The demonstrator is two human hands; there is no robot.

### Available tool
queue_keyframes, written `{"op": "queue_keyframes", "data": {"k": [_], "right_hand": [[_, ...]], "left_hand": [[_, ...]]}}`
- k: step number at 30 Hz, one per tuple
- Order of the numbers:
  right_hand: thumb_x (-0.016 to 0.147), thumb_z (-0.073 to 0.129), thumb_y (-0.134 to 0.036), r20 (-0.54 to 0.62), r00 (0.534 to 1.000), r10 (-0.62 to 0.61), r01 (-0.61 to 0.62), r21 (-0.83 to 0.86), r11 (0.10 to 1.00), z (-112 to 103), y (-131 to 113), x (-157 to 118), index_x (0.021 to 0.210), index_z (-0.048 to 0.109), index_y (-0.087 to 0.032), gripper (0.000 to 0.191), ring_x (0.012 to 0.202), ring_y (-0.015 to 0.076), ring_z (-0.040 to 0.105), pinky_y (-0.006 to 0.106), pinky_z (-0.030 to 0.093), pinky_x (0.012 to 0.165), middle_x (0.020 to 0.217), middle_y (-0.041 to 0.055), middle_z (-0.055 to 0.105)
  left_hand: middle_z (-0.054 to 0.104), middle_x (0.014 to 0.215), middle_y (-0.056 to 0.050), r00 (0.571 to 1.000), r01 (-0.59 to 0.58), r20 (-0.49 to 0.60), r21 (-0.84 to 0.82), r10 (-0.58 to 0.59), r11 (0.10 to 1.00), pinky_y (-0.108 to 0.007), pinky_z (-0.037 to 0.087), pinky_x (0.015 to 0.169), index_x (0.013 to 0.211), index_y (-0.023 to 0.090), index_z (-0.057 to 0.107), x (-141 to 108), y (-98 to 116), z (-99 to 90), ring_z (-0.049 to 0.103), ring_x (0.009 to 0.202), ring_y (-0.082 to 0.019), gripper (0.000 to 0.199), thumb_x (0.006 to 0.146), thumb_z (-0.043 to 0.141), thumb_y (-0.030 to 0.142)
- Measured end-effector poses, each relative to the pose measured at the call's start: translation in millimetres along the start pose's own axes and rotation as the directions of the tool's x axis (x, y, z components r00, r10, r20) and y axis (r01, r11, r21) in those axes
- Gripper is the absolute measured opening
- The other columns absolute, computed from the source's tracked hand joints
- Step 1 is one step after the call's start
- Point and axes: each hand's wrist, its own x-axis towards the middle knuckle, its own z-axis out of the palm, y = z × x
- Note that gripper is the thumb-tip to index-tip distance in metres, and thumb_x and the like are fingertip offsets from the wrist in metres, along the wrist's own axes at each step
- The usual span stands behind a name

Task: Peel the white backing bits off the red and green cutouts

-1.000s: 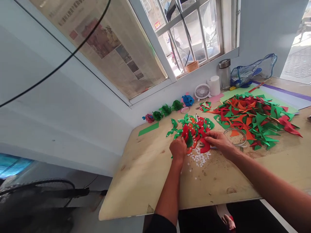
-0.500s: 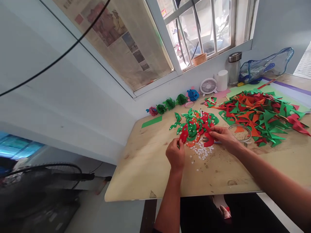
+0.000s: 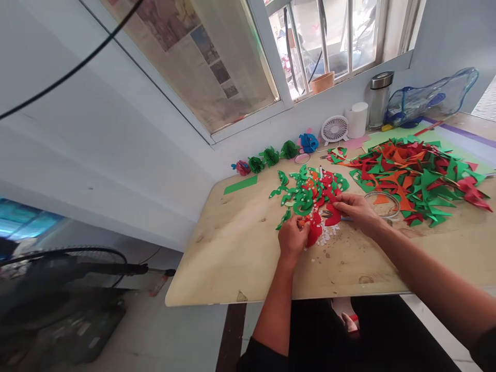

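My left hand [image 3: 293, 237] is closed, with a curved red paper cutout [image 3: 314, 233] in its fingers just above the table. Beside it my right hand [image 3: 354, 207] pinches another red paper cutout [image 3: 332, 219] between thumb and fingers. Behind both hands lies a loose heap of green, red and orange cutouts [image 3: 303, 205], many dotted with small white squares. Between the hands, a scatter of small white bits [image 3: 328, 236] lies on the wood, partly covered by the red pieces.
A large pile of paper scraps [image 3: 411, 178] and a tape roll [image 3: 399, 211] are to the right. Along the wall stand folded paper figures [image 3: 270, 156], a small fan [image 3: 335, 129], a white cylinder [image 3: 358, 120], a glass bottle [image 3: 380, 101] and a clear bag [image 3: 434, 98].
My left hand has come down and to the right, its red cutout swinging from upright to lying over the white bits. My right hand keeps its red cutout. The view has shifted slightly.
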Motion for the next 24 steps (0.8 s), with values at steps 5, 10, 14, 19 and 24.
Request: {"op": "queue_keyframes", "data": {"k": [5,10,14,19,24], "right_hand": [[0.059,0.069,-0.031,0.013,1.000,-0.011,0.012,-0.036,0.999,0.7,2.6,0.5,0.066,0.061,-0.017,0.018,0.048,0.0082,0.048,0.020,0.035,0.046,0.053,-0.0038,0.058],[0.058,0.070,-0.034,0.026,1.000,-0.007,0.009,-0.057,0.998,0.1,4.8,1.8,0.073,0.064,-0.017,0.024,0.051,0.0105,0.051,0.022,0.036,0.047,0.060,-0.0011,0.063],[0.058,0.069,-0.036,0.025,0.999,-0.044,0.046,-0.102,0.994,-1.3,8.2,3.7,0.072,0.065,-0.016,0.024,0.050,0.0103,0.049,0.022,0.033,0.045,0.059,-0.0011,0.062],[0.060,0.068,-0.036,0.040,0.999,-0.035,0.039,-0.106,0.994,-1.7,10.9,4.6,0.075,0.065,-0.016,0.025,0.047,0.0092,0.046,0.021,0.029,0.043,0.057,-0.0021,0.060],[0.060,0.069,-0.034,0.048,0.999,-0.020,0.022,-0.052,0.998,-2.1,12.7,5.2,0.075,0.066,-0.017,0.022,0.050,0.0099,0.049,0.021,0.032,0.046,0.061,-0.0019,0.063]], "left_hand": [[0.066,0.085,-0.004,0.998,-0.005,0.058,0.087,0.000,0.996,-0.027,0.042,0.076,0.099,0.022,0.059,0.8,5.3,4.9,0.061,0.087,-0.019,0.031,0.072,0.065,0.035],[0.063,0.077,-0.001,0.999,0.004,0.048,0.018,-0.005,1.000,-0.026,0.041,0.070,0.094,0.022,0.059,-1.1,-4.7,6.8,0.060,0.078,-0.016,0.025,0.071,0.065,0.028],[0.058,0.065,0.003,1.000,0.011,0.021,-0.157,-0.008,0.988,-0.023,0.039,0.060,0.093,0.020,0.058,-0.5,-15.4,6.9,0.056,0.061,-0.013,0.027,0.068,0.066,0.021],[0.055,0.061,0.005,0.998,0.028,-0.043,-0.203,-0.038,0.979,-0.023,0.039,0.061,0.093,0.019,0.056,-6.0,-14.8,3.3,0.054,0.058,-0.012,0.029,0.066,0.067,0.022],[0.063,0.094,-0.005,0.986,-0.139,-0.084,0.058,0.143,0.989,-0.029,0.040,0.078,0.100,0.022,0.056,-13.9,-4.9,0.0,0.058,0.090,-0.020,0.031,0.071,0.065,0.021]]}}
